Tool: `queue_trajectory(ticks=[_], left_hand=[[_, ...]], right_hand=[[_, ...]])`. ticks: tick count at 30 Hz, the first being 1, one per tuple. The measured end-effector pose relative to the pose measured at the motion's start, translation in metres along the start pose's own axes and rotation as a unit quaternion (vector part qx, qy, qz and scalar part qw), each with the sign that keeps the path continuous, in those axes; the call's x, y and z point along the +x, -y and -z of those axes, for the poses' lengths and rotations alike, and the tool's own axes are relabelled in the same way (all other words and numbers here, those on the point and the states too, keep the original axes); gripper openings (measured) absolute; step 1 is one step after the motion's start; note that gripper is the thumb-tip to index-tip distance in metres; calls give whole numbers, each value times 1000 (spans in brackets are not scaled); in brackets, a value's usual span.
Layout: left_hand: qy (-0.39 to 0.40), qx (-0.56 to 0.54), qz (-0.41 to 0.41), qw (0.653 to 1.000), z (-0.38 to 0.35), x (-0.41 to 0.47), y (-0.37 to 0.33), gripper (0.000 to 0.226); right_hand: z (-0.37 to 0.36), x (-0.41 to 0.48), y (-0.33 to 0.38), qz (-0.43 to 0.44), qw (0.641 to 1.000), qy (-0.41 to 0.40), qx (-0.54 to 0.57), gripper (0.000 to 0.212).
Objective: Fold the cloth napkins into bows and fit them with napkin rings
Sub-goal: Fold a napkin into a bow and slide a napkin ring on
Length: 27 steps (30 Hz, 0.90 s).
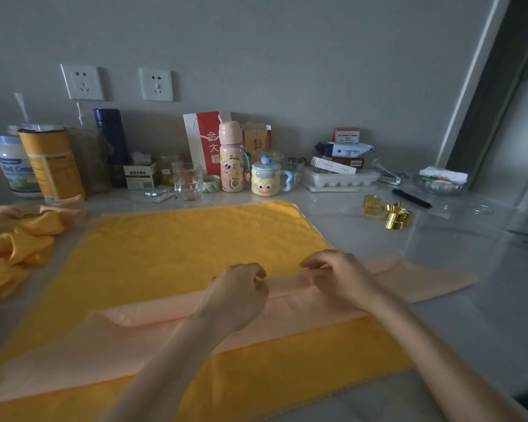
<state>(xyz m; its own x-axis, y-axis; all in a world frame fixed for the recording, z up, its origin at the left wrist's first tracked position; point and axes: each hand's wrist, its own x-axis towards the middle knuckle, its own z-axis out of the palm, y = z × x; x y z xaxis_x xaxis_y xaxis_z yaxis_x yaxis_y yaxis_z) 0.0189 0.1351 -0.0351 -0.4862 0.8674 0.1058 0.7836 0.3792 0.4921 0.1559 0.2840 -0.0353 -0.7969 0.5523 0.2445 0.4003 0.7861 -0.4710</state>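
Note:
A peach napkin [424, 278] lies in a long folded band across a flat yellow napkin [177, 251] on the counter. My left hand [241, 290] pinches the band's upper fold near its middle. My right hand [339, 278] grips the same fold just to the right, fingers curled over it. Several gold napkin rings [390, 213] sit in a cluster at the back right, well clear of both hands. Folded yellow and peach napkin bows [16, 245] are piled at the left edge.
Along the wall stand a cartoon mug [265, 181], a pink bottle [231, 159], a glass [188, 181], canisters [52, 166], an egg tray [339, 179] and a glass bowl [439, 184]. A black pen [410, 197] lies near the rings.

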Motion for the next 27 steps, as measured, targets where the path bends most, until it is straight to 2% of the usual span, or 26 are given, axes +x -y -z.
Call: queue_trajectory(ticks=[4, 7, 10, 12, 14, 18, 20, 21, 24, 27], left_hand=[[-32, -11, 1, 999, 8, 2, 5, 26], [-45, 6, -6, 999, 10, 1, 3, 30], [-56, 32, -10, 998, 9, -2, -1, 36], [-56, 40, -9, 998, 8, -4, -4, 30], [-28, 61, -8, 998, 2, -6, -5, 28], [63, 173, -10, 983, -16, -6, -2, 44], [94, 181, 6, 979, -20, -7, 0, 51], [103, 176, 13, 979, -20, -6, 2, 53], [111, 172, 14, 979, -20, -5, 3, 53], [99, 156, 0, 983, -18, -3, 3, 49]], right_hand=[[4, -6, 5, 17, 999, -15, -25, 21], [6, -12, 8, 37, 998, -13, -53, 17], [8, -21, 7, 60, 995, 16, -72, 20], [9, -26, 5, 75, 994, 36, -76, 17], [8, -29, 1, 82, 993, 41, -74, 9], [1, -25, -2, 61, 997, 17, -46, 23], [-3, -21, -3, 53, 998, 10, -42, 21], [-6, -20, -4, 51, 997, 15, -49, 19], [-11, -22, -9, 27, 991, 63, -115, 36], [-11, -28, -10, 57, 994, 49, -86, 33]])
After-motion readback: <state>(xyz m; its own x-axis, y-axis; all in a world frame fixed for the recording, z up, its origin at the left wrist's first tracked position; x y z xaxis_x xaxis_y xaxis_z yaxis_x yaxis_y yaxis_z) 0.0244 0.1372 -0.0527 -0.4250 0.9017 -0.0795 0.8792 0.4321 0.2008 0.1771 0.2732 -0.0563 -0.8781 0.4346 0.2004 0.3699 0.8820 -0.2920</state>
